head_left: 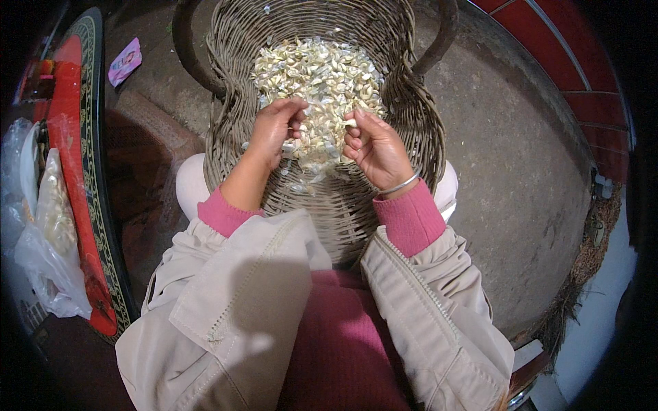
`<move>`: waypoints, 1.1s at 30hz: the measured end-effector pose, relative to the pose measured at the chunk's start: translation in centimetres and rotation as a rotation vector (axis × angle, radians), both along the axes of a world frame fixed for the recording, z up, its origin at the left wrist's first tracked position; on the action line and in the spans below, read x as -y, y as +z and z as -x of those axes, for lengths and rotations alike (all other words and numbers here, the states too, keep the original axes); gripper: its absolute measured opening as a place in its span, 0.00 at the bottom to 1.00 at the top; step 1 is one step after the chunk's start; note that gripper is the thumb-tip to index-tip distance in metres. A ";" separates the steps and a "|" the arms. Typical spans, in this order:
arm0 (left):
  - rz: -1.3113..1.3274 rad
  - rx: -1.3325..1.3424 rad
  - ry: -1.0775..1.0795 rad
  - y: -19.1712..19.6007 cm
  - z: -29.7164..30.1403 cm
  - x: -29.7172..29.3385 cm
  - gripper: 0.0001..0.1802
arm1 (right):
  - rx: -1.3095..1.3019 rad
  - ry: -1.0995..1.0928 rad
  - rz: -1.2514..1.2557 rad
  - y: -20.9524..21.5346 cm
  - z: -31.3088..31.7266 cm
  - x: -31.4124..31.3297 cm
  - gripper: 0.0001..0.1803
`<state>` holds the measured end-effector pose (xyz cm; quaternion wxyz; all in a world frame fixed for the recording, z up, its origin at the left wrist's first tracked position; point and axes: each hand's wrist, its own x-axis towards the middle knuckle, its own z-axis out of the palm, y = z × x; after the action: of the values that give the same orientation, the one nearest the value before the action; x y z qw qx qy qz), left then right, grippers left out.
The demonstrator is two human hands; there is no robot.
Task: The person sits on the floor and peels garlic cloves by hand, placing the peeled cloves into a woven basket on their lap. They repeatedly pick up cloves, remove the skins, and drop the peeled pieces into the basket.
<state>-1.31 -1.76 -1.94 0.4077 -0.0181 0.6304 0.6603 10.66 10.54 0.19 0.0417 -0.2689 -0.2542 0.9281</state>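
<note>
A wicker basket [421,116] rests between my knees with a heap of garlic cloves [317,67] and loose papery skins in it. Above the heap, my right hand [378,152] pinches a pale garlic clove [350,123] between thumb and forefinger, its other fingers curled in. My left hand [271,130] is level with it on the other side, closed with the fingertips drawn together. Whatever those fingertips hold is too small to make out. A gap separates the two hands, and cloves show below them.
To the left is a red table [65,154] with a dark patterned edge, bearing clear plastic bags [51,253] of pale contents. A pink packet [125,61] lies on the concrete floor [510,171]. Red tiles [528,38] border the floor at upper right. A curved handle [439,41] rises from the basket.
</note>
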 end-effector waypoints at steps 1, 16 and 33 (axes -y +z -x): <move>0.049 -0.006 0.040 -0.3 0.2 0.0 0.09 | -0.021 0.002 0.014 -0.1 0.0 0.0 0.10; 0.662 -0.783 -0.283 -9.7 2.5 2.2 0.09 | -0.078 -0.063 0.278 -1.9 -0.4 -1.0 0.06; 0.993 -1.007 -0.754 -8.2 1.0 1.7 0.13 | 0.072 -0.230 0.179 -1.5 -0.4 -0.7 0.06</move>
<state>-2.33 -3.48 -10.19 0.2141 0.3170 0.9226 0.0491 11.03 11.27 -1.36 0.1147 -0.3320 -0.1392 0.9259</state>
